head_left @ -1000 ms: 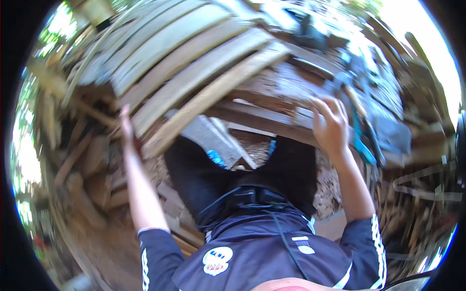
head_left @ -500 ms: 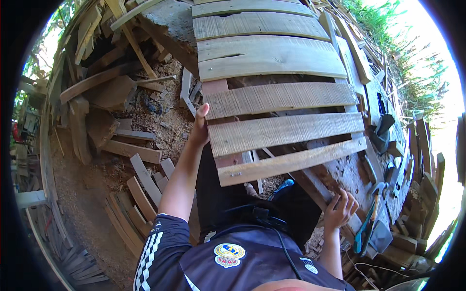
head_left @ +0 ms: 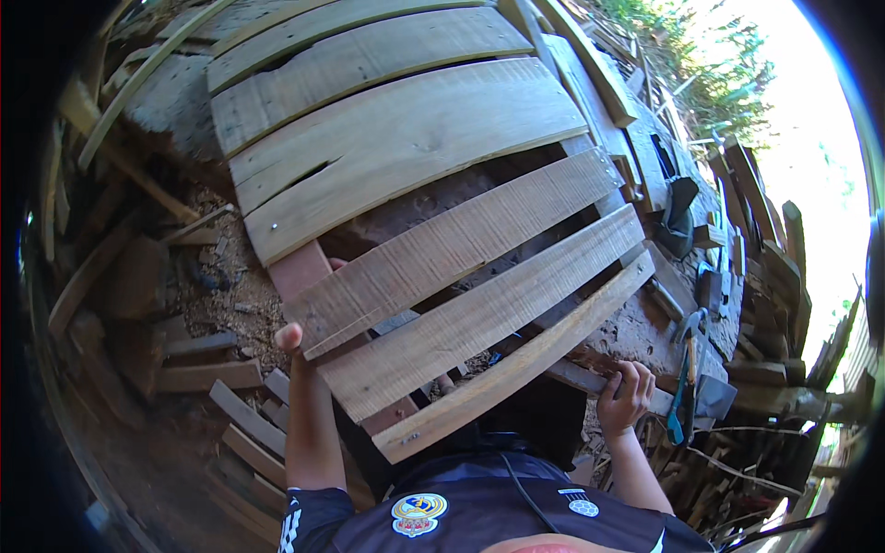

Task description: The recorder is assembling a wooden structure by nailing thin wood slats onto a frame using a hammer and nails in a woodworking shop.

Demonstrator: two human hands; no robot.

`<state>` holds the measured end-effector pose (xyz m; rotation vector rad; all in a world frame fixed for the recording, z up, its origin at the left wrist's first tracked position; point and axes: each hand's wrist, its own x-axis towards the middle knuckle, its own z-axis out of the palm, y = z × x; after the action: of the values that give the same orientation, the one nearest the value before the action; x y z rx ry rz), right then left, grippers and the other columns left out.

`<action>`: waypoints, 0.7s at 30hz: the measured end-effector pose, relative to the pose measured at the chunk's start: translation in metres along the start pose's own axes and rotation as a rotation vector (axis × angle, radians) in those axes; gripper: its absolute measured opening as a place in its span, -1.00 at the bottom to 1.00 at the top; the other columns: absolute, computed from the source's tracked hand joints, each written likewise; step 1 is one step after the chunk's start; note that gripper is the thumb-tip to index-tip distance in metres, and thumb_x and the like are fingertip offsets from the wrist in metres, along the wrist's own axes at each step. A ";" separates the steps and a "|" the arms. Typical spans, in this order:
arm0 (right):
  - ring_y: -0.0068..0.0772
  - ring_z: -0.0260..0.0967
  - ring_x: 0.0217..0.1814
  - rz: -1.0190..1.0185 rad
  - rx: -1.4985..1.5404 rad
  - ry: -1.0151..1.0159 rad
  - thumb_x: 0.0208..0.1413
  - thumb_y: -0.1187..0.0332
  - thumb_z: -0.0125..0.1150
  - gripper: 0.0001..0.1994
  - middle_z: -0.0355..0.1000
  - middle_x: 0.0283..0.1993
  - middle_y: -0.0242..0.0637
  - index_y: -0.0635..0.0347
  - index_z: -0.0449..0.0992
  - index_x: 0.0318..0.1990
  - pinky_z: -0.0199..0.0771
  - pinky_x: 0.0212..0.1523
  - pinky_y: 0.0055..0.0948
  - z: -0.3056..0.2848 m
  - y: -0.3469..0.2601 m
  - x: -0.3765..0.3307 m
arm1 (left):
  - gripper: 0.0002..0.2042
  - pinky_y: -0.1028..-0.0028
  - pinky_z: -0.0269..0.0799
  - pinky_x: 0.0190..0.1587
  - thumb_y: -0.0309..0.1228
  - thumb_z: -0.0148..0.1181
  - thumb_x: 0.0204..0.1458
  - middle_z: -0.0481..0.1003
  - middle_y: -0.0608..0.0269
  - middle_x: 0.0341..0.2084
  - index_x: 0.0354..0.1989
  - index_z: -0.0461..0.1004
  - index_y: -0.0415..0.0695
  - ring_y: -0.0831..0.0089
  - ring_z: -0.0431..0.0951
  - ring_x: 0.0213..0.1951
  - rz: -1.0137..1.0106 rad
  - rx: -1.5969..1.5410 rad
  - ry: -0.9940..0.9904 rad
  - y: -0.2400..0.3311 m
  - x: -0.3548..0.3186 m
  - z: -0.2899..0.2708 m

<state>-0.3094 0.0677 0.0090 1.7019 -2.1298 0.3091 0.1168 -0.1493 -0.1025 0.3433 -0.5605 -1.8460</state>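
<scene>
- The slatted panel (head_left: 415,143) is clasped by the left grip (head_left: 291,341), mostly hidden underneath.
- Right grip (head_left: 627,394) is curled at the counter (head_left: 636,323); its hold can't be told.

Slatted wooden panel (head_left: 415,263) now further left in frame, near end lower, slats slanting more steeply up rightward. Left hand (head_left: 290,339) lower left, fingertip newly visible between slats. Right hand (head_left: 627,392) more tightly curled.
</scene>
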 end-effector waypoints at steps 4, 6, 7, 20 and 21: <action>0.00 0.41 -0.09 0.006 0.026 -0.002 0.04 0.46 0.14 -0.79 0.44 -0.16 -0.12 0.14 0.51 -0.14 0.38 -0.03 -0.12 -0.003 -0.005 -0.001 | 0.02 0.20 0.48 0.08 0.08 0.40 -0.32 0.40 -0.10 0.07 0.25 0.16 -0.43 0.15 0.51 0.03 0.155 -0.573 -0.168 -0.031 0.011 0.006; 0.01 0.41 -0.08 0.002 0.066 0.011 0.03 0.47 0.13 -0.78 0.44 -0.16 -0.12 0.12 0.50 -0.12 0.38 -0.01 -0.11 0.000 -0.004 -0.002 | 0.00 0.20 0.48 0.06 0.11 0.36 -0.28 0.40 -0.10 0.06 0.25 0.18 -0.40 0.13 0.50 0.02 0.265 -1.061 -0.299 -0.044 0.017 0.002; 0.02 0.41 -0.07 -0.009 0.081 0.029 0.02 0.46 0.14 -0.77 0.45 -0.15 -0.11 0.11 0.51 -0.12 0.39 0.00 -0.10 -0.001 -0.001 0.001 | -0.01 0.20 0.47 0.06 0.13 0.34 -0.27 0.39 -0.10 0.07 0.25 0.18 -0.39 0.13 0.50 0.02 0.197 -0.873 -0.219 -0.039 0.014 -0.007; -0.21 0.46 -0.15 -0.050 0.115 0.237 -0.05 0.36 0.15 -0.83 0.47 -0.17 -0.33 0.07 0.57 -0.27 0.50 -0.09 -0.24 0.008 0.023 -0.011 | -0.26 0.26 0.26 0.25 0.11 0.04 0.20 0.36 -0.07 0.20 0.32 0.22 -0.32 0.17 0.38 0.18 0.081 1.288 0.556 0.069 -0.030 0.022; -0.21 0.46 -0.14 -0.071 0.106 0.241 -0.04 0.35 0.14 -0.84 0.47 -0.17 -0.32 0.08 0.57 -0.28 0.50 -0.08 -0.24 0.009 0.026 -0.014 | -0.31 0.25 0.26 0.26 0.01 0.10 0.23 0.39 -0.12 0.20 0.33 0.22 -0.32 0.16 0.40 0.21 0.167 1.622 0.559 0.074 -0.031 0.056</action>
<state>-0.3334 0.0827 -0.0031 1.6977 -1.9051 0.5842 0.1590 -0.1281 -0.0163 1.7095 -1.5026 -0.6730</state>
